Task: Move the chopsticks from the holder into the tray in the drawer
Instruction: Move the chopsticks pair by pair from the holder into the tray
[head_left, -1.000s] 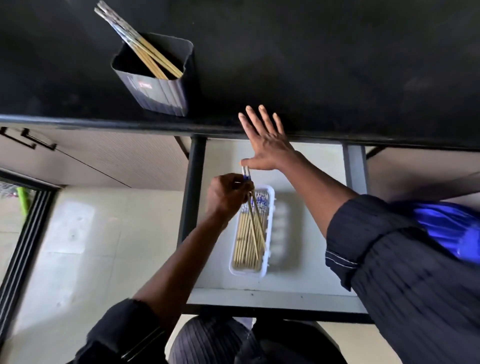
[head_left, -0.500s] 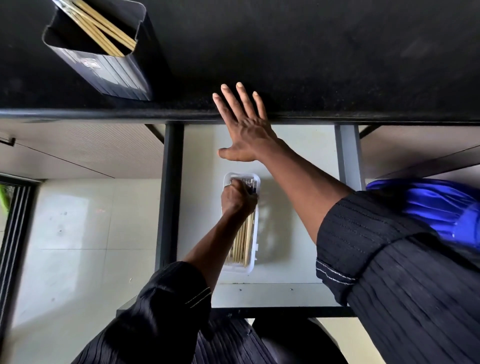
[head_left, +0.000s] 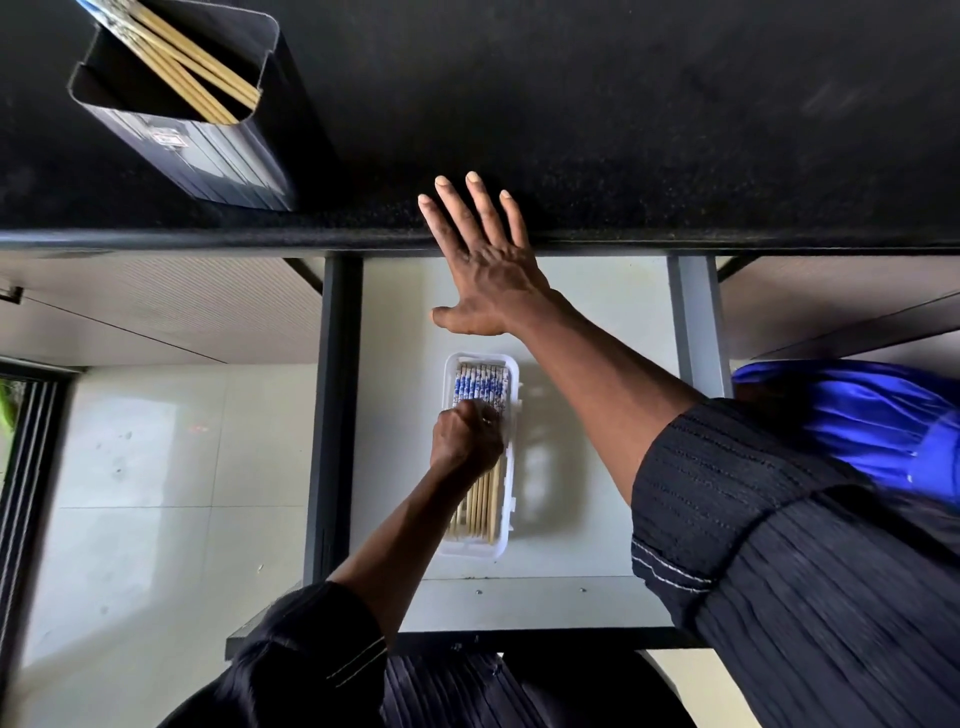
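Left grip (head_left: 466, 440): curled into a fist over the middle of the tray, knuckles up, pressing down on the chopsticks there; cannot tell if any stick is pinched inside the fist.
Right grip (head_left: 491, 265): spread flat, fingers wide apart, resting on the front edge of the black surface (head_left: 623, 130) above the drawer.
Tray (head_left: 470, 552): small, white, long and thin, lying on the pale floor of the open drawer (head_left: 597, 322), nearer its left side.
Chopsticks in tray (head_left: 480, 383): a neat row lying side by side, blue and white ends pointing to the far end, plain wood ends poking out below the fist.
Holder (head_left: 202, 135): dark box, standing on the black surface at the far left, well apart from the tray.
Chopsticks in holder (head_left: 195, 78): a few wooden sticks leaning together inside, tops pointing to the upper left.
Sleeves: dark, striped, on both arms.
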